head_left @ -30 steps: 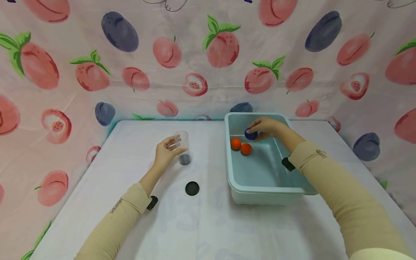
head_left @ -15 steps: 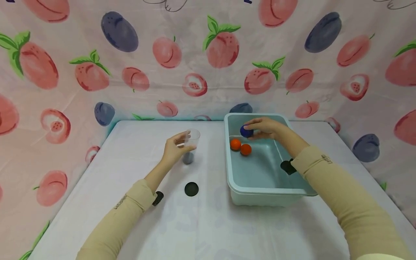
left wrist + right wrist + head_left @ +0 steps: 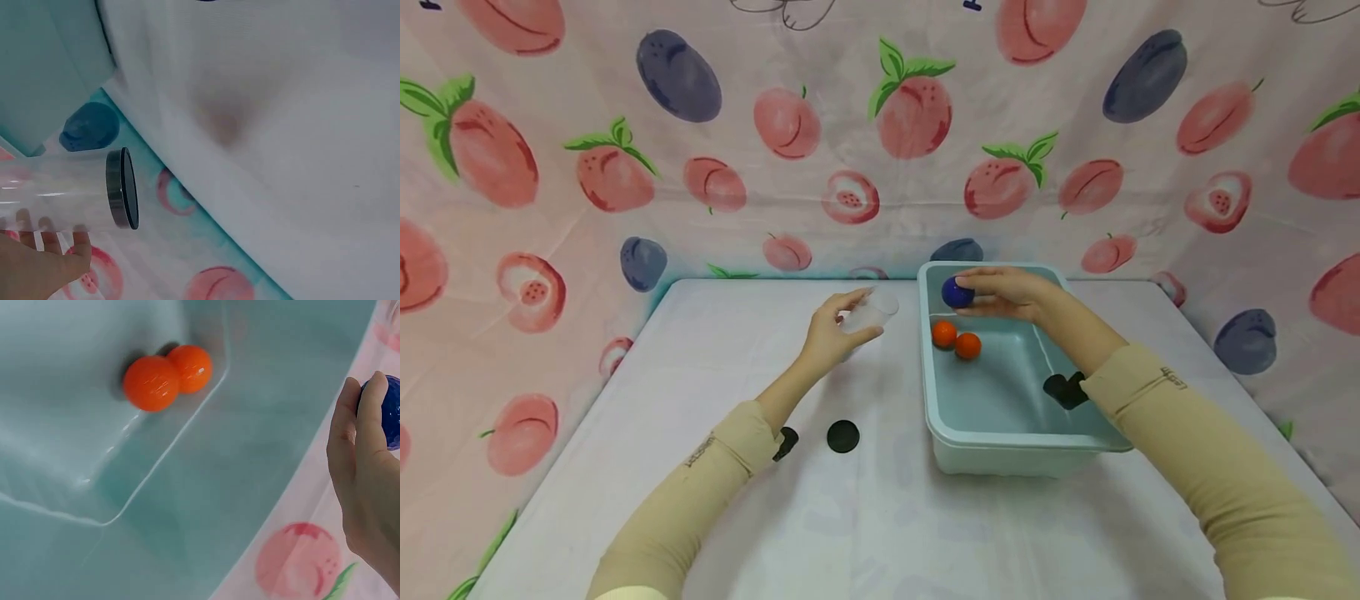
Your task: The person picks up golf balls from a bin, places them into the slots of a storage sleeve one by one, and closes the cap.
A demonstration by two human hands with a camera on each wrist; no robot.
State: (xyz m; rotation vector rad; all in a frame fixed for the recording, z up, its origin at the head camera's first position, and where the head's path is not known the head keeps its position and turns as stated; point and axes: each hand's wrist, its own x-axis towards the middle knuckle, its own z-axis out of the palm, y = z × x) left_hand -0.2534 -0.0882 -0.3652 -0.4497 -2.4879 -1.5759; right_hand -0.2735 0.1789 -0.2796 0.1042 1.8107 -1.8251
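My left hand [image 3: 831,342] grips a clear plastic cylinder [image 3: 877,307], its open mouth tilted toward the bin. A black cap [image 3: 128,187] covers the cylinder's bottom end in the left wrist view. Between thumb and fingers, my right hand [image 3: 1013,294] pinches a dark blue ball [image 3: 957,292] over the far left part of the pale blue-green bin [image 3: 1000,438]. Dimples show on this ball [image 3: 392,415] in the right wrist view. Two orange balls, one [image 3: 944,333] beside the other [image 3: 967,346], lie on the bin's floor near its left wall.
A round black lid [image 3: 843,436] lies flat on the white-covered table [image 3: 880,517], left of the bin. Behind the table hangs a fruit-print cloth [image 3: 850,117]. The bin's left rim [image 3: 927,367] stands between the two hands.
My left hand has carried the cylinder right and up toward the bin, tipping its mouth rightward. My right hand has brought the blue ball up and left. The orange balls stay put.
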